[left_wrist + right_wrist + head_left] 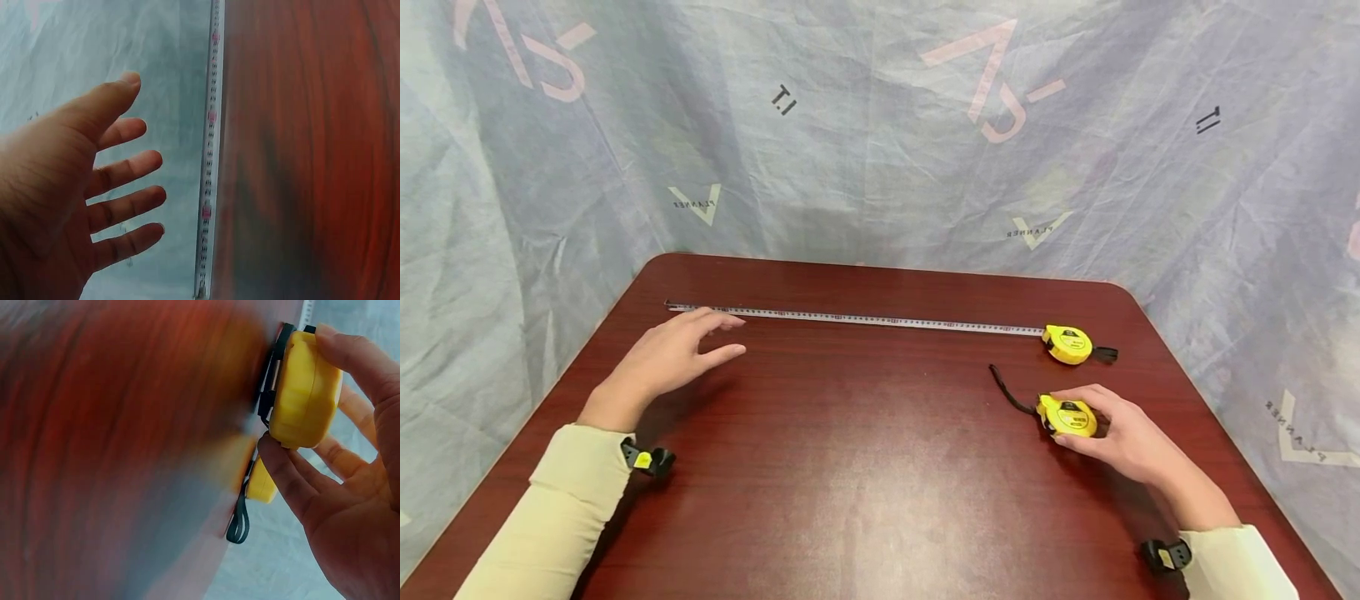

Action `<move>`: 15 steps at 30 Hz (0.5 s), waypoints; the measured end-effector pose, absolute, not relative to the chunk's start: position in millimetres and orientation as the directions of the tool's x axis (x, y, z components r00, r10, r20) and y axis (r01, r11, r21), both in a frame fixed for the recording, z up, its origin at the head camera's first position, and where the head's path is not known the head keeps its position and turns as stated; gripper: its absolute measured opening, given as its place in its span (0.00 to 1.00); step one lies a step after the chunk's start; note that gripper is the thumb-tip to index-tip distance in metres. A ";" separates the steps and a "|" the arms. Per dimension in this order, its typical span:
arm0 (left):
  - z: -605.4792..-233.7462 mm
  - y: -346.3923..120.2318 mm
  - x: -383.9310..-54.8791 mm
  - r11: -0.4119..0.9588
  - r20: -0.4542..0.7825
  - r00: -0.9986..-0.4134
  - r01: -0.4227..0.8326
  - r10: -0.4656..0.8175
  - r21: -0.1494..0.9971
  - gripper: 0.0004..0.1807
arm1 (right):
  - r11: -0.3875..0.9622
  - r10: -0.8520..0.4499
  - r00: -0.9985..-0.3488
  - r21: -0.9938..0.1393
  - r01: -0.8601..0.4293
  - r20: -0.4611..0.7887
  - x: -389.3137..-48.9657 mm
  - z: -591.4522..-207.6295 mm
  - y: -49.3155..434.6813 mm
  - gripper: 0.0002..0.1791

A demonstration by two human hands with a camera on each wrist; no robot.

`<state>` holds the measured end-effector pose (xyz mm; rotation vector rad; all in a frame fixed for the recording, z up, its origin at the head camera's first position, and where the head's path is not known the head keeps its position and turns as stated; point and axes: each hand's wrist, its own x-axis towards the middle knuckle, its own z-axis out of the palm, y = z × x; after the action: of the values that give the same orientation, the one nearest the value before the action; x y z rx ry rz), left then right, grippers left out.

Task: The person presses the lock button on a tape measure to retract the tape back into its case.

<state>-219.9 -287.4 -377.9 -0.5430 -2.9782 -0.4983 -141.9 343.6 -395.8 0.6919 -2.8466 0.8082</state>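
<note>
A yellow tape measure [1067, 417] is in the grip of my right hand [1123, 433], thumb on one edge and fingers on the opposite one. Its black wrist strap [1007, 390] trails out to the left over the table. Behind it lies a second yellow tape measure [1068, 345] with its white blade [865, 321] drawn out far to the left. My left hand [673, 350] hovers by the left end of that blade, fingers spread and thumb apart, holding nothing. In the left wrist view the marked blade [211, 134] runs past the fingertips.
The reddish-brown table [850, 467] has rounded far corners. A hanging grey cloth [865, 150] with printed letters closes off its back and both sides. A short black strap [1105, 354] sticks out from the second tape measure toward the right edge.
</note>
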 end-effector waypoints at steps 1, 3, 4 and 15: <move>-377.4 -291.1 -219.8 0.889 0.126 -0.938 0.345 0.322 0.301 0.30 | 0.751 -0.399 -0.890 -0.479 -0.455 0.220 -141.3 -396.3 345.2 0.30; -376.7 -298.1 -220.2 0.897 0.124 -0.944 0.329 0.305 0.295 0.33 | 0.741 -0.403 -0.888 -0.490 -0.459 0.223 -140.6 -397.6 348.0 0.30; -376.7 -301.5 -220.4 0.902 0.125 -0.947 0.320 0.296 0.291 0.34 | 0.736 -0.407 -0.886 -0.494 -0.462 0.223 -140.4 -398.2 349.5 0.31; -378.1 -324.6 -227.3 0.929 0.106 -0.969 0.243 0.221 0.280 0.43 | 0.714 -0.404 -0.899 -0.555 -0.427 0.171 -138.6 -399.1 357.4 0.33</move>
<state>-227.3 -324.6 -378.1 -0.3629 -3.0141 -0.4522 -138.6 357.4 -399.1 0.6968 -2.8738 0.9444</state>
